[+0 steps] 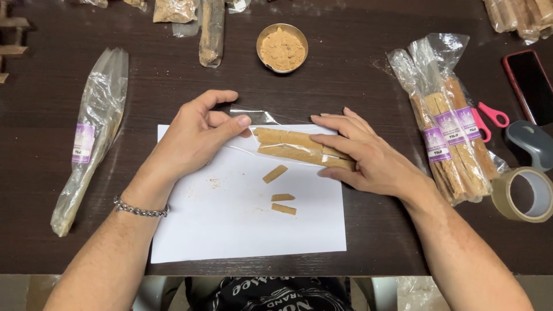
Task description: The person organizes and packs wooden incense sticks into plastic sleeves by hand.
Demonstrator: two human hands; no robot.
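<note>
A clear plastic sleeve (262,118) holding several tan sticks (291,143) lies across the top edge of a white paper sheet (242,224). My left hand (199,132) rests at the sleeve's open left end, thumb and forefinger pinching the plastic there. My right hand (360,152) lies flat on the right part of the sleeve, fingers pressing down on the sticks. Three short broken stick pieces (275,173) and some crumbs sit loose on the paper below the sleeve.
A small metal bowl of tan powder (281,47) stands at the back. An empty labelled sleeve (92,135) lies left. Filled labelled packs (446,126), pink scissors (489,118), a phone (530,83) and a tape roll (524,193) are at the right.
</note>
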